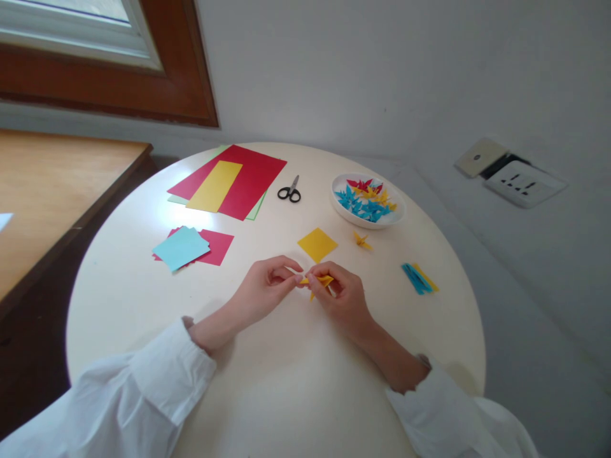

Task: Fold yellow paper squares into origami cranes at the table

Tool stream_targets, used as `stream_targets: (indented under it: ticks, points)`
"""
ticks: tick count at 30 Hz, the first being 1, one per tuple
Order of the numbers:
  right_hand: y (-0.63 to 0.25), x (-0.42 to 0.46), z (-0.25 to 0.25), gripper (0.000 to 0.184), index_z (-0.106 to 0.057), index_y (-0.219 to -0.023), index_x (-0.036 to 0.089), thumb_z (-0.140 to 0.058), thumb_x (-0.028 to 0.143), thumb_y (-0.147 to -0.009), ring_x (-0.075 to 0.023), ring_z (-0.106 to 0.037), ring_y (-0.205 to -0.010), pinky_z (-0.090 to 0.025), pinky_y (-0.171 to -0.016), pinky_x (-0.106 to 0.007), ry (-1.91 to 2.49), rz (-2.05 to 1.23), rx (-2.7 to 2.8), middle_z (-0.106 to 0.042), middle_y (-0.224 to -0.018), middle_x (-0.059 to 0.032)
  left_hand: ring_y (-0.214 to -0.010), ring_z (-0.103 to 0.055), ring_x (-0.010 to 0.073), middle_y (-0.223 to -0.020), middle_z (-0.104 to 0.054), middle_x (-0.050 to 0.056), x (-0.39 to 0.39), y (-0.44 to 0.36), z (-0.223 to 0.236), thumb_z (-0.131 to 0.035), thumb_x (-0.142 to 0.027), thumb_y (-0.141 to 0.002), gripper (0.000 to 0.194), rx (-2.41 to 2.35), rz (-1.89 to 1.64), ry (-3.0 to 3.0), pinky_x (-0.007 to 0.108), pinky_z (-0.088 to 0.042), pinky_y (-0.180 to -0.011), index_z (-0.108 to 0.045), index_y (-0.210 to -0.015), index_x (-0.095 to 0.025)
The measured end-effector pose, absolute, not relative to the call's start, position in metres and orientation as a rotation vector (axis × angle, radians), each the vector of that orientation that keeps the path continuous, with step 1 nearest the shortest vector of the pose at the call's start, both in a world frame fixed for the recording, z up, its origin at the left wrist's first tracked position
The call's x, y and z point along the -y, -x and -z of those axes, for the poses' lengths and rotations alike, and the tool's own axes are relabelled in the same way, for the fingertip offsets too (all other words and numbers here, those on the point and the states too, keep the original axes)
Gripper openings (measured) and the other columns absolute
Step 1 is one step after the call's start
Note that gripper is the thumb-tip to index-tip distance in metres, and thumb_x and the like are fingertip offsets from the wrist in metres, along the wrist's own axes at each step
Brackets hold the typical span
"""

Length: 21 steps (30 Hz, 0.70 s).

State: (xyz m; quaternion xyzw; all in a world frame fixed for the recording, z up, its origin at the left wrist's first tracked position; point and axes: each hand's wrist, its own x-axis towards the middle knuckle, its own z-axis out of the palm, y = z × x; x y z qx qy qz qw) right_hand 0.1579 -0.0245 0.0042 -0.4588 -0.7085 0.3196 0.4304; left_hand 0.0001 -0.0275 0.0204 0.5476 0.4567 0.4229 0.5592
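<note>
Between both hands, over the near middle of the table, is a small folded yellow origami paper (pixel 324 280). My left hand (pixel 267 283) pinches its left tip between thumb and fingers. My right hand (pixel 344 296) grips its body, and the fingers hide part of the folds. Just beyond the hands lies a flat yellow paper square (pixel 317 244). A finished yellow paper crane (pixel 363 241) rests to the right of that square. Behind the crane stands a white dish (pixel 338 211) holding several blue, yellow and red cranes (pixel 367 199).
On the round white table (pixel 119 305) lie black-handled scissors (pixel 290 191), large red sheets (pixel 260 172) with a yellow strip (pixel 214 186), light blue squares (pixel 182 248) over red ones, and blue strips (pixel 416 279) at right. A wooden desk (pixel 62 172) stands left; a wall socket (pixel 522 182) is right.
</note>
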Motion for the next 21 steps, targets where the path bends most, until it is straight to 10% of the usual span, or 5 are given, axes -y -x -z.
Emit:
stream_targets:
  ticks: [21]
  points:
    - [-0.154, 0.022, -0.007, 0.015, -0.054, -0.069, 0.018, -0.054, 0.031, -0.077, -0.0132, -0.055, -0.065, -0.045, -0.062, -0.025, 1.143, -1.050, 1.679, -0.058, -0.067, -0.0003, -0.069, -0.063, 0.0127, -0.074, -0.070, 0.002, 0.030, 0.007, -0.015, -0.050, -0.022, -0.080, 0.012, -1.275, -1.027, -1.896, 0.022, -0.047, -0.065, -0.060, -0.083, -0.017]
